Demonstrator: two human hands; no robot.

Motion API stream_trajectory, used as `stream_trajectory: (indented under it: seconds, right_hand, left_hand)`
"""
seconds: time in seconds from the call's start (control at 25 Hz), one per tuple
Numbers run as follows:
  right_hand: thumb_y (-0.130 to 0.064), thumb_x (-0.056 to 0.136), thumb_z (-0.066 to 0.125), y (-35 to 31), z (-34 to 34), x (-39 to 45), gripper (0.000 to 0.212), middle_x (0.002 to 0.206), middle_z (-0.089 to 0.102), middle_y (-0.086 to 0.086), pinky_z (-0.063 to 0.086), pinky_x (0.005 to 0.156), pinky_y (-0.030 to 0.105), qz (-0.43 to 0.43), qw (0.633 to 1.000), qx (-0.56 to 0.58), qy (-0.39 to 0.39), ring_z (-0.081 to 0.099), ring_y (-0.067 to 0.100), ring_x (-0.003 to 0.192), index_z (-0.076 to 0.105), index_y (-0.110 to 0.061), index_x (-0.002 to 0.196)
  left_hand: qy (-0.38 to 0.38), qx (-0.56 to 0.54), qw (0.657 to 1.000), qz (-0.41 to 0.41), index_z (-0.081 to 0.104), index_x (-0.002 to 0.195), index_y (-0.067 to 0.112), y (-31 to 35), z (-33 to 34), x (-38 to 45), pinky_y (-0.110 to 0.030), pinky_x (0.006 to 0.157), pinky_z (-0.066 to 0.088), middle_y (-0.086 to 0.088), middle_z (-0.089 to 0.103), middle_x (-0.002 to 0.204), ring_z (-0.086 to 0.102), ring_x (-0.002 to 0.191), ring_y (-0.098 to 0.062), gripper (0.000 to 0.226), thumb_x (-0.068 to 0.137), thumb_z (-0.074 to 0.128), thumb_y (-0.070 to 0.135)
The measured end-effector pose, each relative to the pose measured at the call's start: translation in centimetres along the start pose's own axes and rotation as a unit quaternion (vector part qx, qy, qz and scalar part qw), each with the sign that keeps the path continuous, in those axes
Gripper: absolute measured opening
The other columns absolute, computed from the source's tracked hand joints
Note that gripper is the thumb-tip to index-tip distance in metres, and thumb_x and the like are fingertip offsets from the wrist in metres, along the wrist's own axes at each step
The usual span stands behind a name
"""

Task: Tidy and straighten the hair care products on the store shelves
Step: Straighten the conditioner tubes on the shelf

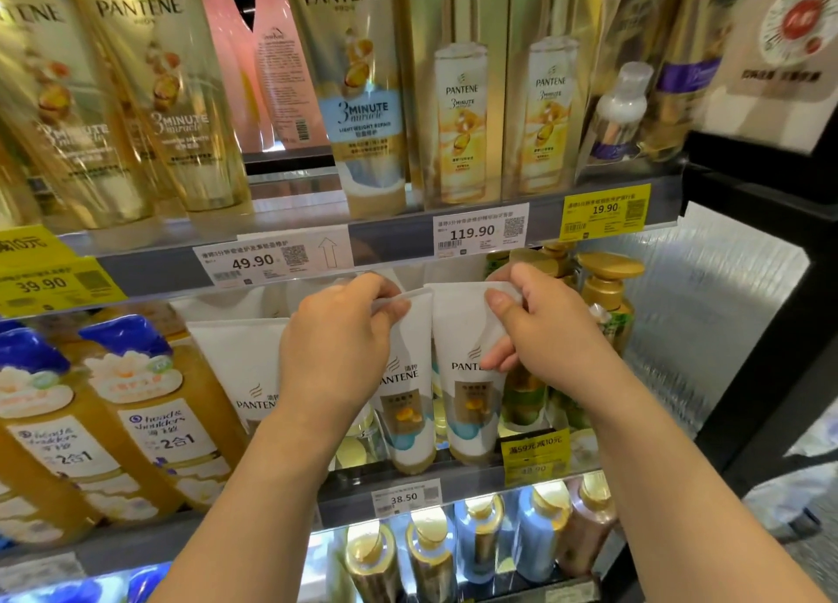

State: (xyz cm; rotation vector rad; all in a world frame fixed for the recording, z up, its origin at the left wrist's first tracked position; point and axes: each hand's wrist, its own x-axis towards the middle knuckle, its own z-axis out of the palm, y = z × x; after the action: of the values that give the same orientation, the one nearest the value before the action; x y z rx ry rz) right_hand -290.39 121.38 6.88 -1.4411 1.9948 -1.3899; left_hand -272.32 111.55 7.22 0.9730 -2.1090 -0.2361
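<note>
Shelved upright, two Pantene tubes (pixel 471 375) have top seams pinched: left hand (pixel 335 353); right hand (pixel 539 335).

1. The two white Pantene tubes (pixel 410 375) (pixel 467 366) look like soft, matt plastic with a slight sheen.
2. The gold tubes (pixel 181 103) on the shelf above are glossy and reflective.
3. The amber shampoo bottles (pixel 168 421) are clear, shiny plastic with paper-like labels.
4. The pump caps (pixel 610 269) have a metallic gold finish.
5. The price tags (pixel 480 232) are printed paper behind a clear strip.
6. The side panel (pixel 725 307) is ribbed and shiny.
</note>
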Motion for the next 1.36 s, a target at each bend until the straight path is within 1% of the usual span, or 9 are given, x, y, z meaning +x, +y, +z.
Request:
stream_trajectory:
  seconds: [0.28, 0.4, 0.52, 0.68, 0.8, 0.92, 1.12, 1.24, 1.36]
  right_hand:
    - [-0.021, 0.105, 0.043, 0.1, 0.0, -0.5, 0.033, 0.065, 0.072, -0.005, 0.054, 0.045, 0.022, -0.016, 1.000, -0.009, 0.019, 0.072, 0.014, 0.052, 0.056, -0.049, 0.095]
    - [-0.022, 0.106, 0.042, 0.1, 0.0, -0.7, 0.034, 0.070, 0.070, -0.002, 0.052, 0.045, 0.018, -0.011, 0.999, -0.016, 0.047, 0.071, 0.012, 0.052, 0.056, -0.051, 0.093]
    - [-0.023, 0.106, 0.041, -0.3, 0.3, -1.0, 0.030, 0.083, 0.071, -0.003, 0.051, 0.045, 0.016, 0.001, 0.998, -0.041, 0.055, 0.071, 0.006, 0.055, 0.056, -0.049, 0.101]
    - [-0.025, 0.104, 0.047, -0.6, 1.0, -1.6, 0.031, 0.102, 0.068, 0.000, 0.059, 0.059, 0.027, -0.003, 0.991, -0.099, 0.091, 0.070, 0.002, 0.057, 0.057, -0.044, 0.126]
    - [-0.024, 0.101, 0.054, -0.8, 1.8, -2.1, 0.035, 0.111, 0.067, -0.001, 0.058, 0.061, 0.024, -0.009, 0.979, -0.131, 0.156, 0.072, 0.009, 0.070, 0.057, -0.040, 0.133]
    - [-0.025, 0.101, 0.054, -1.3, 3.1, -2.5, 0.037, 0.128, 0.061, 0.000, 0.059, 0.081, 0.043, -0.018, 0.966, -0.160, 0.204, 0.071, 0.023, 0.091, 0.055, -0.031, 0.138]
    - [-0.025, 0.105, 0.047, -1.9, 2.9, -1.5, 0.024, 0.093, 0.071, -0.007, 0.059, 0.063, 0.036, 0.026, 0.977, -0.144, 0.154, 0.068, 0.003, 0.055, 0.061, -0.033, 0.123]
    - [-0.022, 0.104, 0.048, -1.8, 1.5, -1.3, 0.022, 0.079, 0.070, -0.010, 0.059, 0.065, 0.038, 0.036, 0.981, -0.146, 0.123, 0.068, 0.001, 0.054, 0.062, -0.036, 0.112]
    - [-0.020, 0.103, 0.047, -1.9, 0.5, -1.0, 0.026, 0.072, 0.071, -0.007, 0.060, 0.066, 0.041, 0.038, 0.980, -0.165, 0.108, 0.069, 0.003, 0.054, 0.062, -0.042, 0.104]
  left_hand:
    - [-0.014, 0.010, 0.999, 0.040, 0.071, 0.113, 0.029, -0.3, -0.2, -0.2, -0.040, 0.065, 0.056, 0.000, 0.068, 0.095, 0.066, 0.065, -0.024, 0.025, 0.092, 0.062, 0.039]
    - [0.001, 0.062, 0.996, 0.066, 0.069, 0.116, 0.032, -0.1, -0.2, -0.5, -0.038, 0.063, 0.054, 0.002, 0.067, 0.095, 0.064, 0.079, -0.026, 0.026, 0.093, 0.061, 0.040]
    - [-0.003, 0.088, 0.994, 0.068, 0.064, 0.124, 0.033, -0.3, -0.7, -0.9, -0.035, 0.065, 0.052, 0.003, 0.067, 0.110, 0.064, 0.092, -0.025, 0.034, 0.092, 0.061, 0.042]
    - [0.038, 0.117, 0.991, 0.055, 0.067, 0.122, 0.025, -2.1, -3.5, -1.7, -0.034, 0.068, 0.052, 0.004, 0.069, 0.111, 0.066, 0.094, -0.023, 0.036, 0.089, 0.066, 0.039]
    - [0.033, 0.161, 0.986, 0.028, 0.066, 0.123, 0.025, -4.2, -5.6, -1.9, -0.033, 0.071, 0.051, 0.004, 0.068, 0.114, 0.065, 0.099, -0.021, 0.038, 0.090, 0.064, 0.042]
    - [-0.010, 0.182, 0.983, -0.013, 0.062, 0.127, 0.031, -5.7, -6.6, -1.6, -0.035, 0.074, 0.051, 0.003, 0.065, 0.120, 0.061, 0.106, -0.022, 0.045, 0.090, 0.055, 0.056]
    - [-0.022, 0.173, 0.985, -0.005, 0.063, 0.123, 0.034, -6.5, -6.6, -1.5, -0.033, 0.064, 0.048, 0.002, 0.067, 0.108, 0.062, 0.096, -0.022, 0.045, 0.090, 0.051, 0.062]
    - [-0.004, 0.174, 0.985, 0.002, 0.066, 0.119, 0.031, -6.4, -6.3, -1.4, -0.029, 0.057, 0.039, 0.000, 0.067, 0.102, 0.063, 0.089, -0.023, 0.043, 0.089, 0.053, 0.060]
    - [-0.010, 0.174, 0.985, -0.005, 0.066, 0.119, 0.029, -6.3, -6.2, -1.3, -0.030, 0.057, 0.041, -0.002, 0.067, 0.103, 0.064, 0.090, -0.025, 0.045, 0.089, 0.052, 0.059]
